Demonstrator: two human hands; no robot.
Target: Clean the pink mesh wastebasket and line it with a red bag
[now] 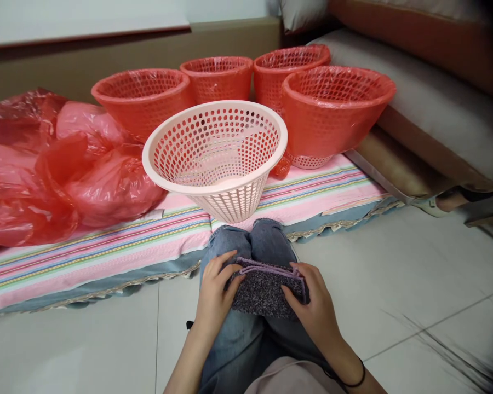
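Observation:
A dark grey, speckled, fuzzy cloth pad with purple edging [263, 295] lies across my lap, its purple edges stacked along the far side. My left hand [219, 284] grips its left end, thumb on the near face and fingers by the purple edge. At the right end, my right hand [314, 293] pinches the corner, with the thumb pressed on the grey face. Just beyond my knees stands a pale pink perforated plastic basket [240, 200]; neither hand touches it. The underside of the pad is hidden.
Several baskets wrapped in red plastic, one a red-wrapped basket [324, 123], stand behind the pink one. Red plastic bags [107, 186] bulge at left. All rest on a striped cloth [181, 232]. Stacked cushions [414, 93] rise at right above the tiled floor [394, 273].

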